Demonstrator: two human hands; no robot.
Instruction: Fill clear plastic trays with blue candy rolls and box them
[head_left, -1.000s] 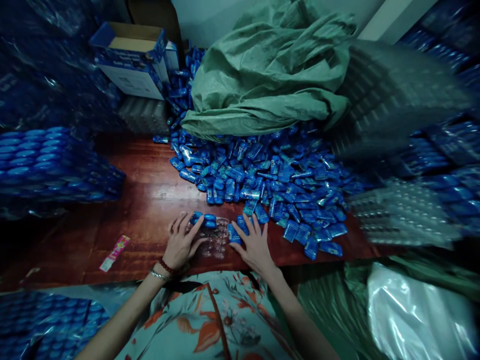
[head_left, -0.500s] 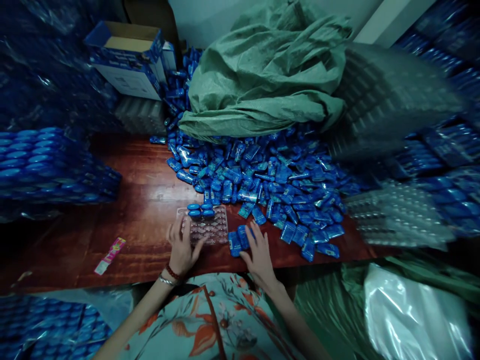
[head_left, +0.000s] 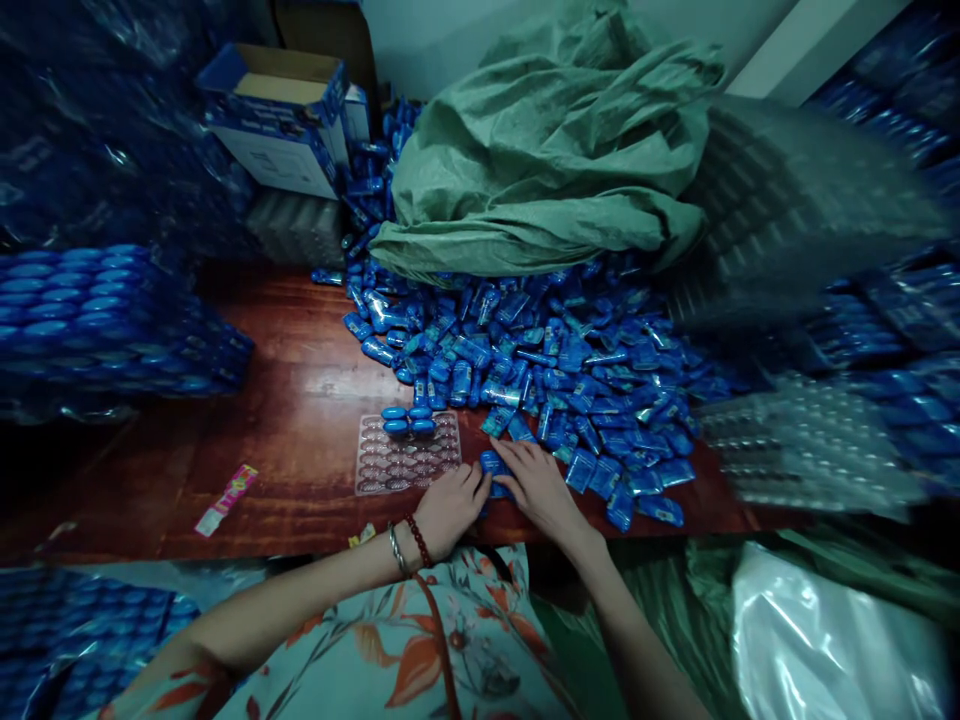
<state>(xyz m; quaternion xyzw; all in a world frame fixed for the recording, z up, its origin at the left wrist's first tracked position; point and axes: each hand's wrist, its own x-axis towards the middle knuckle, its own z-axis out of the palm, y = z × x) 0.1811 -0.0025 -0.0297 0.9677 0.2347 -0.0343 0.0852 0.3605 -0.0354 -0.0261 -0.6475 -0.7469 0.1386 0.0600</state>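
Observation:
Small blue packets point(head_left: 493, 464) lie together at the table's front edge, between my hands. My left hand point(head_left: 454, 508) has its fingers closed at their left side and partly hides them. My right hand point(head_left: 538, 490) reaches over from the right, its thumb and fingers around a blue packet. To the left lies a clear plastic blister tray point(head_left: 367, 470) with rows of oval hollows. Several glossy blue oval pieces point(head_left: 409, 421) sit in its far rows; the nearer hollows hold none. Beyond my hands spreads a large heap of blue packets point(head_left: 525, 350).
A green sack point(head_left: 547, 170) rests over the heap. Stacked clear trays point(head_left: 810, 440) stand right, filled blue trays point(head_left: 75, 300) left. An open box point(head_left: 277, 120) is at the back. A pink wrapper strip point(head_left: 226, 498) lies on the wooden table point(head_left: 285, 400).
My left hand has left the blister tray and moved right to the blue packets. My right hand stays by them, its fingers now drawn closer round a packet. The view has shifted slightly.

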